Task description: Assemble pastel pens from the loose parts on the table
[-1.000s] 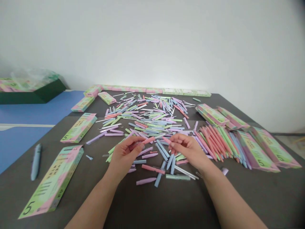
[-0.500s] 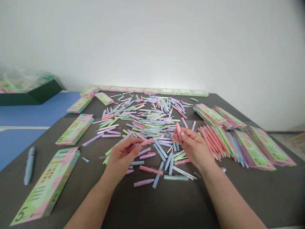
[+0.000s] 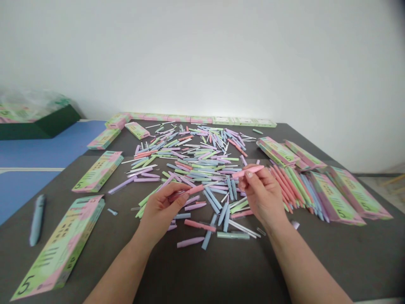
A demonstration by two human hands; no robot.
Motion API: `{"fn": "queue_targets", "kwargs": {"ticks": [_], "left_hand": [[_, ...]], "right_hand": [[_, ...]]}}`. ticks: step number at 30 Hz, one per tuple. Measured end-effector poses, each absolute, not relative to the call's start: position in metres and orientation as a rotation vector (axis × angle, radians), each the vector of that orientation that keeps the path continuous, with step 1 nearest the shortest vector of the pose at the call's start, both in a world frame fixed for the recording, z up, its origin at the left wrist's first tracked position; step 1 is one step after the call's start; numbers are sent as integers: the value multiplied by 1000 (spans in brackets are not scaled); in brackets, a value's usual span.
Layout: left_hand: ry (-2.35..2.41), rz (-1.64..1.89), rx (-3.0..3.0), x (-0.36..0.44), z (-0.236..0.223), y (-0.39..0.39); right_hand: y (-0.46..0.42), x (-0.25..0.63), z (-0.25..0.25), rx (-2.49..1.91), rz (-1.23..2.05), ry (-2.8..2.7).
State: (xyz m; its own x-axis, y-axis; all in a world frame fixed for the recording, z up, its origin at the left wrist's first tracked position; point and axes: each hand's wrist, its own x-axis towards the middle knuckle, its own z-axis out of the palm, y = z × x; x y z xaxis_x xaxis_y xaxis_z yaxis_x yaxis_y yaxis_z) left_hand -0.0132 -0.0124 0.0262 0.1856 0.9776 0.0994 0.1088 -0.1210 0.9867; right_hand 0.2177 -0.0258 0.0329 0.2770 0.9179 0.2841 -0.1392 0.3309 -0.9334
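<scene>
My left hand (image 3: 163, 207) pinches a pink pen part (image 3: 193, 189) between thumb and fingers, its tip pointing right. A little to the right, my right hand (image 3: 262, 193) is closed on a second pink pen piece (image 3: 249, 171), held level above the table near the row of assembled pens (image 3: 292, 181). Below and beyond both hands spreads a heap of loose pink, blue, green and purple pen parts (image 3: 196, 162) on the dark table (image 3: 202, 270).
Flat green-and-pink pen boxes lie on the left (image 3: 60, 247) (image 3: 98, 171), along the far edge (image 3: 202, 119) and stacked on the right (image 3: 341, 192). A blue pen (image 3: 36, 219) lies alone at the left. A dark green bin (image 3: 41, 122) stands on the blue surface behind.
My right hand has moved up and to the right, away from my left hand, carrying its pink piece and turning it level. My left hand has stayed almost where it was.
</scene>
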Motion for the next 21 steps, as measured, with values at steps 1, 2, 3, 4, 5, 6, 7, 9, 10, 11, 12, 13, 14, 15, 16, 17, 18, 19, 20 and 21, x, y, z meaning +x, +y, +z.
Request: {"fn": "queue_targets", "kwargs": {"ticks": [1,2,3,4,5,6,7,9,10,11,12,13,14,15,16,17,18,19,20,21], "left_hand": [[1102,1093,1461,-13,26,-12],[1100,1095,1463,-13,26,-12],[1099,1096,1465,-13,26,-12],[1100,1098,1467,-13,26,-12],[1101,1099,1469,-13,27,-12],[1103,1098,1470,-13,27,-13],[1103,1096,1471,-13,27,-13],[1102,1092,1473,-12,28,-13],[1104,1091,1476,-12,29,-13],[1104,1089,1481,-12,29,-13],[1103,1086,1487,-13,29,-13],[1101,1083,1493,-13,30,-13],[1096,1080,1497,-13,30,-13],[1090,1078,1501,-13,30,-13],[1083,1077,1505,-13,30,-13],[1077,1077,1511,-13,30,-13],[1071,1077,1522,-13,30,-13],[1065,1077,1538,-13,29,-13],[1060,1076,1558,-13,29,-13],[1057,1073,1579,-13,28,-13]], "right_hand": [[-26,217,33,-951,880,-1030],[-27,217,33,-940,885,-1032],[-27,216,33,-931,893,-1035],[-27,216,33,-927,901,-1041],[-28,216,33,-930,905,-1052],[-28,216,32,-938,903,-1066],[-28,217,31,-949,900,-1081],[-28,217,30,-964,892,-1107],[-28,218,30,-965,892,-1115],[-28,218,30,-964,895,-1123],[-28,217,29,-965,900,-1130],[-28,217,29,-966,905,-1138],[-28,217,29,-966,910,-1148],[-28,216,28,-966,917,-1158],[-28,215,27,-964,922,-1165],[-28,215,26,-961,929,-1170],[-28,214,25,-958,936,-1174],[-29,214,24,-956,945,-1181],[-29,214,24,-956,953,-1191],[-30,213,23,-960,962,-1207]]}}
